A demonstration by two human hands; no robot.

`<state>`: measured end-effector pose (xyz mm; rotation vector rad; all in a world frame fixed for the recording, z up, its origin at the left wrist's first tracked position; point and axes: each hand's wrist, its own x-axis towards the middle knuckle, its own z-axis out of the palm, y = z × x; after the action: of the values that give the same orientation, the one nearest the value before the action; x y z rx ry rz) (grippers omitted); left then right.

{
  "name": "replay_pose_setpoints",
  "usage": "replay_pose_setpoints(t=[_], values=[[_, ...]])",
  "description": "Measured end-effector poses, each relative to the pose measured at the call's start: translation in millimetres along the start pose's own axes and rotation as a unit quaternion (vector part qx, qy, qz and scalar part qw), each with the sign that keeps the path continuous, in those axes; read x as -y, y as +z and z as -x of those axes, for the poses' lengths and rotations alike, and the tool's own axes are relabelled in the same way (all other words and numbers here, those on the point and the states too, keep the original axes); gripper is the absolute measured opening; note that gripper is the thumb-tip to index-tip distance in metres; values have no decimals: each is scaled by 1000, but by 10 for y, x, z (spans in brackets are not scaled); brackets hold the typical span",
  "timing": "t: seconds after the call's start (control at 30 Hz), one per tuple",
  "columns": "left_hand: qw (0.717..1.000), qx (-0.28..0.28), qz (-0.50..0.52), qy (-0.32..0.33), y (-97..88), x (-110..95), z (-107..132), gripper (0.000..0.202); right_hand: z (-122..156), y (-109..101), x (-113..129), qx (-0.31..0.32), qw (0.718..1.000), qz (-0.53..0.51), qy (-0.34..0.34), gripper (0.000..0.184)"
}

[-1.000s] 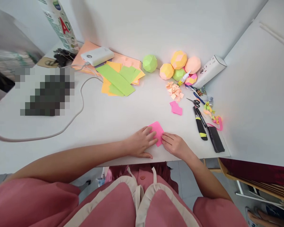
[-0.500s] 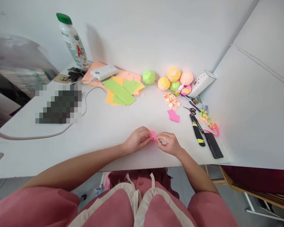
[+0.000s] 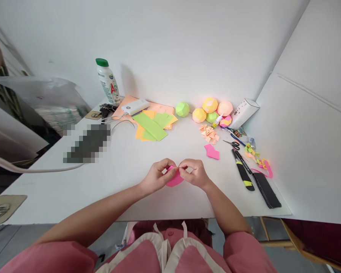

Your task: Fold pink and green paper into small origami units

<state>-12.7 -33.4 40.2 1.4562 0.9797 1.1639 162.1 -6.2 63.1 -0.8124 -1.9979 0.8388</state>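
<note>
A piece of pink paper (image 3: 175, 181) is pinched between both hands, just above the near part of the white table. My left hand (image 3: 159, 175) grips its left and upper edge between thumb and fingers. My right hand (image 3: 194, 172) pinches the upper right edge, its fingertips almost meeting those of the left. The fingers cover part of the paper, so its full shape is hidden. Beyond the right hand lie small pink paper pieces (image 3: 212, 151), and behind them a heap of folded peach paper bits (image 3: 209, 134).
Faceted paper balls (image 3: 210, 105) and a green one (image 3: 182, 109) line the wall. Coloured sheets (image 3: 150, 126), a power bank (image 3: 135, 107) and a bottle (image 3: 108, 81) stand back left. Scissors (image 3: 233, 144), a cutter (image 3: 244, 174) and a black case (image 3: 266, 189) lie right.
The pink paper has turned and now hangs below my fingertips, toward me, instead of showing beyond them. Both hands have shifted slightly left. The camera view has tilted upward.
</note>
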Motion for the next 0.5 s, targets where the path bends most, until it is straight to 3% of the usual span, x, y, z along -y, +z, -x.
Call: replay_pose_setpoints(t=[0.1,0.17,0.27,0.5], values=[[995,-51,70,-44,-43,-23,-24,27,39,-171,-77,-28,999,9,28,13],[988,-95,107,-61,-69,-39,-44,29,73,-286,-130,-82,995,-5,64,14],[983,-106,130,-78,-74,-40,-53,31,120,-321,-157,-136,983,-65,102,11],[984,-35,141,-101,35,39,-8,32,170,26,0,-25,979,-143,141,14]])
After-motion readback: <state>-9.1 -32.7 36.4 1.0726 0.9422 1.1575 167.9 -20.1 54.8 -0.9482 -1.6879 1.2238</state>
